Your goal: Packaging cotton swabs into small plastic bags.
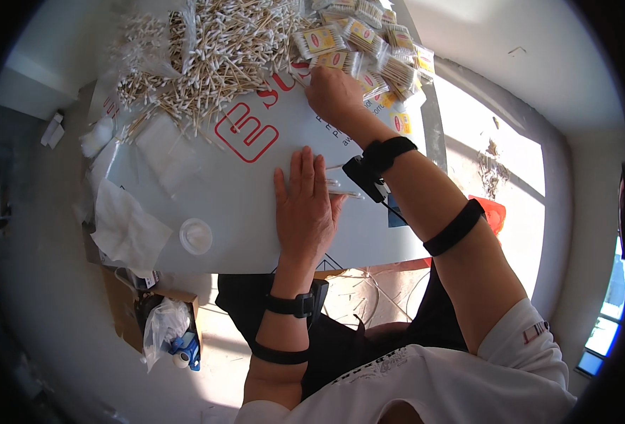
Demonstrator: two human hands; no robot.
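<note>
My left hand [302,212] lies flat on the grey-white tabletop [242,205], its fingers stretched out. Several loose cotton swabs [348,193] lie by its thumb, their ends pointing right. Farther forward, my right hand [335,93] is closed, fingertips curled at the near edge of the swabs; whatever they pinch is hidden. A large heap of loose cotton swabs [221,49] spreads over the far left. Just right of and beyond my right hand are several clear packets of cotton swabs [362,35] with yellow and red labels.
White sheets [129,226] and a small round white container [196,236] occupy the table's left side. Clear plastic film [161,42] covers part of the heap. Below the left edge stands a cardboard box [125,311] with a plastic bag. A red object [492,214] lies beyond the right edge.
</note>
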